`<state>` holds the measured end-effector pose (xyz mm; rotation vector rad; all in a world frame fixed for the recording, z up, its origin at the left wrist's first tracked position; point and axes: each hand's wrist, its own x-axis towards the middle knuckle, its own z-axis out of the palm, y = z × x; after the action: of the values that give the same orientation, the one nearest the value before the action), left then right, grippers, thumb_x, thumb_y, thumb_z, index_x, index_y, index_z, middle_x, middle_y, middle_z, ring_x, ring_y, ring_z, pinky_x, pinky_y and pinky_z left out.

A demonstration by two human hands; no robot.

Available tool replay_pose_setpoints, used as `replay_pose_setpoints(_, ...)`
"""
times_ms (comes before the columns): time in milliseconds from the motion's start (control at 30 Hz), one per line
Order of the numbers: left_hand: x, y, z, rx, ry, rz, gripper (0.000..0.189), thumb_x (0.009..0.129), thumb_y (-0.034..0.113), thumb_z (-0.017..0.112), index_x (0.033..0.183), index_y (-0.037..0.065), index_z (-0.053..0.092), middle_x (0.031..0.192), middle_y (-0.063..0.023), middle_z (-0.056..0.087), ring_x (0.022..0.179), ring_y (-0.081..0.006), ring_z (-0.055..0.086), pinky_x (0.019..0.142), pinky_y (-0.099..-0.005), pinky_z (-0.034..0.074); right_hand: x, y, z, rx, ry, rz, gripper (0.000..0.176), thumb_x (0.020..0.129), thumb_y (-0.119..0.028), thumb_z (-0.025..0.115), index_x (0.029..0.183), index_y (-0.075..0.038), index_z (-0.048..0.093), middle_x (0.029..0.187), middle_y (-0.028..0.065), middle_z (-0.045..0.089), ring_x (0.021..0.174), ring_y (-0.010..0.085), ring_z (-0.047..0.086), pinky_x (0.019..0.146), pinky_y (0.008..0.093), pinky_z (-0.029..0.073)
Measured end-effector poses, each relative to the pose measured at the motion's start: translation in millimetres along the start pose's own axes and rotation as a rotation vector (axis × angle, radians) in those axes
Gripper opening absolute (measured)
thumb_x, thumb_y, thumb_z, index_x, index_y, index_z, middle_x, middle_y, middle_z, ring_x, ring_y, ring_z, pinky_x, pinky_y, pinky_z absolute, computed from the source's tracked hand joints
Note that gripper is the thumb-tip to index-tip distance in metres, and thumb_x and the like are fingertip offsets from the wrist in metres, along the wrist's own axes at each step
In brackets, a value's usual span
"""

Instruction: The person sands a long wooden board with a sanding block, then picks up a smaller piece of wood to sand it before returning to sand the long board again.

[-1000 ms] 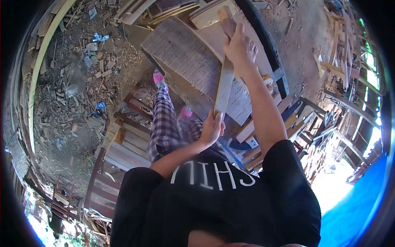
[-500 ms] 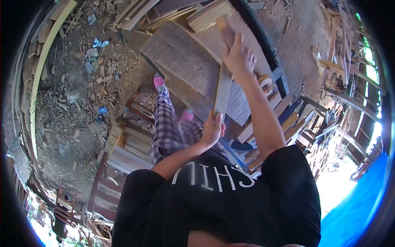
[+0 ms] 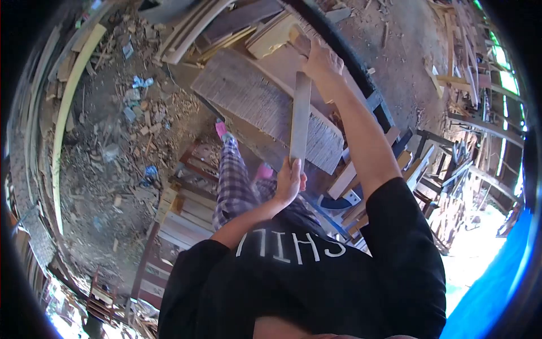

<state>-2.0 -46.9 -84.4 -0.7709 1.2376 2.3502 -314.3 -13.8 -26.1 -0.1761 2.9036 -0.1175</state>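
My left hand (image 3: 289,182) is closed round the near end of a flat wooden slat (image 3: 301,116). The slat points away from my body, over a rough weathered board (image 3: 243,93). At the slat's far end, my right hand (image 3: 324,61) is wrapped round a short brown wooden block (image 3: 299,40), whose far end sticks out beyond the fingers. The palm is close over the slat's tip and hides part of the block. Under the right forearm, the dark frame edge (image 3: 361,79) runs along the work surface.
Stacked planks (image 3: 197,25) lie at the upper left of the work surface. Wood scraps and litter (image 3: 135,113) cover the ground at left. A slatted wooden piece (image 3: 186,209) stands beside my legs. More offcuts (image 3: 451,169) are piled at right.
My right hand and the block have shifted slightly up and left, to the slat's far end. The slat now stands more upright in view; my left hand still holds its near end.
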Motion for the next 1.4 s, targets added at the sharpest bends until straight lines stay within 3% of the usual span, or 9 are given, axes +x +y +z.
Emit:
replay_pose_setpoints(200, -4, -8, 0, -0.158, -0.035, -0.054, 0.039, 0.103, 0.046, 0.047, 0.108, 0.007, 0.046, 0.071, -0.0061, 0.057, 0.052, -0.0126, 0.057, 0.049, -0.0283, 0.052, -71, 90, -4, 0.345, 0.038, 0.253, 0.057, 0.085, -0.042, 0.066, 0.123, -0.002, 0.052, 0.113, 0.0274, 0.067, 0.11, 0.0445, 0.063, 0.093, 0.0491, 0.049)
replay_pose_setpoints(500, 9, -23, 4, 0.36, -0.161, -0.157, 0.047, 0.1, 0.053, 0.05, 0.11, 0.007, 0.054, 0.091, -0.005, 0.061, 0.072, -0.0136, 0.064, 0.062, -0.0273, 0.051, -278, 158, 35, 1.624, -0.099, 0.535, 0.046, 0.098, -0.036, 0.061, 0.127, -0.002, 0.054, 0.102, 0.0026, 0.063, 0.089, 0.0107, 0.059, 0.078, 0.0273, 0.049)
replay_pose_setpoints(600, 11, -17, -1, 0.402, -0.117, -0.192, 0.039, 0.098, 0.044, 0.057, 0.103, 0.006, 0.057, 0.09, -0.0067, 0.063, 0.072, -0.0175, 0.065, 0.064, -0.0324, 0.051, -313, 170, 38, 1.722, -0.183, 0.616, 0.044, 0.098, -0.037, 0.061, 0.128, -0.004, 0.053, 0.099, 0.0026, 0.062, 0.087, 0.0109, 0.059, 0.075, 0.0289, 0.05)
replay_pose_setpoints(700, 9, 15, -10, 0.887, 0.094, 0.606, 0.023, 0.093, 0.023, 0.065, 0.087, 0.001, 0.06, 0.081, -0.0133, 0.062, 0.075, -0.0294, 0.061, 0.07, -0.0405, 0.048, -335, 169, 33, 1.687, -0.249, 0.627, 0.044, 0.099, -0.037, 0.059, 0.128, -0.004, 0.052, 0.095, 0.0028, 0.061, 0.086, 0.0125, 0.06, 0.071, 0.0297, 0.052)
replay_pose_setpoints(900, 69, 115, -23, 1.323, 0.254, 0.941, 0.032, 0.092, 0.025, 0.066, 0.118, 0.007, 0.057, 0.115, -0.014, 0.057, 0.111, -0.031, 0.052, 0.095, -0.0457, 0.042, -353, 156, 47, 1.906, -0.353, 0.547, 0.051, 0.097, -0.041, 0.061, 0.131, -0.005, 0.049, 0.099, 0.0058, 0.059, 0.086, 0.0161, 0.061, 0.074, 0.0348, 0.057)
replay_pose_setpoints(1033, 98, 145, -5, 1.646, 0.38, 0.988, 0.05, 0.09, 0.034, 0.068, 0.133, 0.013, 0.052, 0.131, -0.0146, 0.048, 0.122, -0.0365, 0.043, 0.103, -0.0521, 0.037, -355, 145, 56, 1.985, -0.362, 0.581, 0.047, 0.099, -0.038, 0.058, 0.132, -0.006, 0.046, 0.101, 0.0089, 0.056, 0.088, 0.0203, 0.063, 0.083, 0.0456, 0.06)
replay_pose_setpoints(1100, 101, 150, 3, 1.734, 0.394, 0.567, 0.06, 0.087, 0.041, 0.071, 0.138, 0.016, 0.05, 0.138, -0.0132, 0.044, 0.126, -0.0398, 0.039, 0.105, -0.0572, 0.034, -356, 143, 64, 2.034, -0.347, 0.6, 0.047, 0.099, -0.037, 0.058, 0.133, -0.006, 0.046, 0.101, 0.0082, 0.056, 0.089, 0.0203, 0.063, 0.083, 0.0465, 0.06)
replay_pose_setpoints(1200, 107, 150, 1, 1.686, 0.411, 0.552, 0.06, 0.085, 0.041, 0.072, 0.136, 0.015, 0.052, 0.139, -0.0141, 0.042, 0.128, -0.0407, 0.038, 0.105, -0.059, 0.033, -356, 146, 72, 2.066, -0.305, 0.639, 0.047, 0.099, -0.037, 0.058, 0.133, -0.007, 0.046, 0.102, 0.0068, 0.057, 0.09, 0.0198, 0.062, 0.081, 0.0462, 0.059)
replay_pose_setpoints(1400, 124, 140, -40, 1.588, 0.435, 0.794, 0.04, 0.084, 0.033, 0.076, 0.109, 0.006, 0.061, 0.105, -0.0112, 0.064, 0.112, -0.0308, 0.054, 0.095, -0.0517, 0.042, -358, 160, 73, 2.06, -0.144, 0.674, 0.048, 0.098, -0.037, 0.061, 0.133, -0.008, 0.047, 0.106, 0.0045, 0.059, 0.093, 0.0156, 0.061, 0.077, 0.0363, 0.055)
